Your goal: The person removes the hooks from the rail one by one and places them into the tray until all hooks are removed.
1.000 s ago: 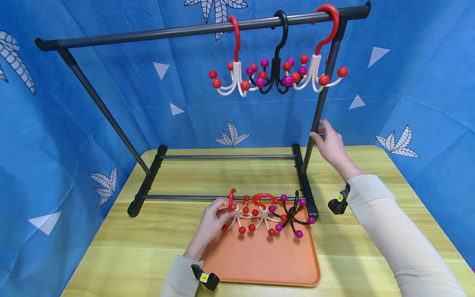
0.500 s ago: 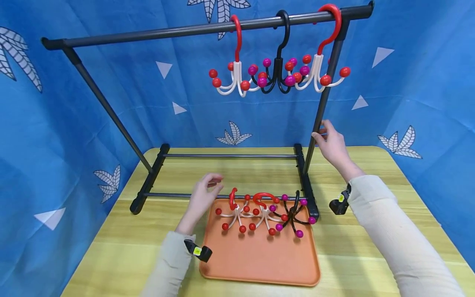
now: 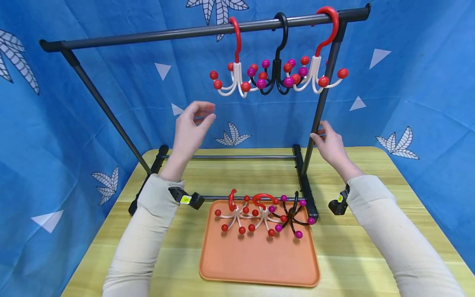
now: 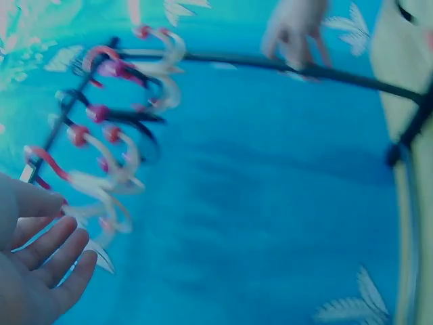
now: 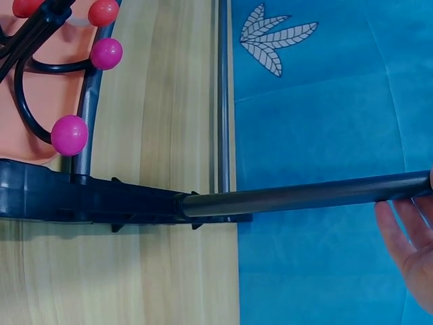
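My left hand (image 3: 191,128) is raised below the rack's top rail (image 3: 148,36), fingers loosely bent with nothing between them. To its right hang a white hanger with a red hook (image 3: 236,74), a black hanger (image 3: 276,74) and another red-hooked white hanger (image 3: 316,66). The left wrist view has the hand (image 4: 40,264) near the closest white hanger (image 4: 95,183), blurred. My right hand (image 3: 330,144) holds the rack's right post (image 3: 320,109) between thumb and fingers. Two red-hooked white hangers (image 3: 236,213) and a black one (image 3: 291,214) lie on an orange tray (image 3: 259,260).
Black feet (image 3: 306,194) and two thin crossbars (image 3: 230,156) form the rack's base on the wooden table (image 3: 345,239). The tray's back edge lies by the front crossbar. A blue patterned cloth (image 3: 259,119) stands behind and on both sides.
My left hand let go of the leftmost white hanger on the tray, drew back, then rose toward the top rail. The right hand stays on the post.
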Demonstrator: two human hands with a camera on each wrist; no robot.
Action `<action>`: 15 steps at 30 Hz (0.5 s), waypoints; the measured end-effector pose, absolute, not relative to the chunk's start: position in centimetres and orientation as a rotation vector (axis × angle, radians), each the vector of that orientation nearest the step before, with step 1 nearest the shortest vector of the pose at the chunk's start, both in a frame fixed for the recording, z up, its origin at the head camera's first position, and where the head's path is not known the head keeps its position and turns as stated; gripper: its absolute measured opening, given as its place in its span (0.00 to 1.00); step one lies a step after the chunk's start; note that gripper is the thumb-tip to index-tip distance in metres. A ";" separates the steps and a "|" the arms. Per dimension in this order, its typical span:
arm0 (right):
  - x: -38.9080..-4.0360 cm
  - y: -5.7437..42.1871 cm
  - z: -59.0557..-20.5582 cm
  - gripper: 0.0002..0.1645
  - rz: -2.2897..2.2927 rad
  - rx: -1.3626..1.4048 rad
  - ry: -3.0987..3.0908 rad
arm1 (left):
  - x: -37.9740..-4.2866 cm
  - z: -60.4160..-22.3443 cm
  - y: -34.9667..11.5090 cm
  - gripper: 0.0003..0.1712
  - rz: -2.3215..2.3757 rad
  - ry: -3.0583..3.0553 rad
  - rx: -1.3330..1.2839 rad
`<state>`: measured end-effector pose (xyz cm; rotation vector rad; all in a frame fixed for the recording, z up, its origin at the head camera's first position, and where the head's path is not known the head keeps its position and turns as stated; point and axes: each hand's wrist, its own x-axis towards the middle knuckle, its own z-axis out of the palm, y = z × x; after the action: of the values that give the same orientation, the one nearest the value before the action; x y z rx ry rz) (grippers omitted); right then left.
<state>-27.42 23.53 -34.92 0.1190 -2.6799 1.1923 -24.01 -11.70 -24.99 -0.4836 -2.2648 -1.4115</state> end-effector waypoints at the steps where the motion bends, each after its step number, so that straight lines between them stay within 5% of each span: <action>1: -27.4 23.5 -34.9 0.29 1.192 0.120 -2.679 | -24.1 -24.1 -11.4 0.15 -1.437 -2.238 -0.493; 15: -27.5 23.5 -34.9 0.29 1.168 0.114 -2.682 | -25.4 -15.6 -6.3 0.24 -1.347 -2.242 -0.367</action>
<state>-27.46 23.55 -34.90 0.1140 -2.6818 1.1676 -25.37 -6.32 -15.62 -0.3665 -2.2419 -1.3473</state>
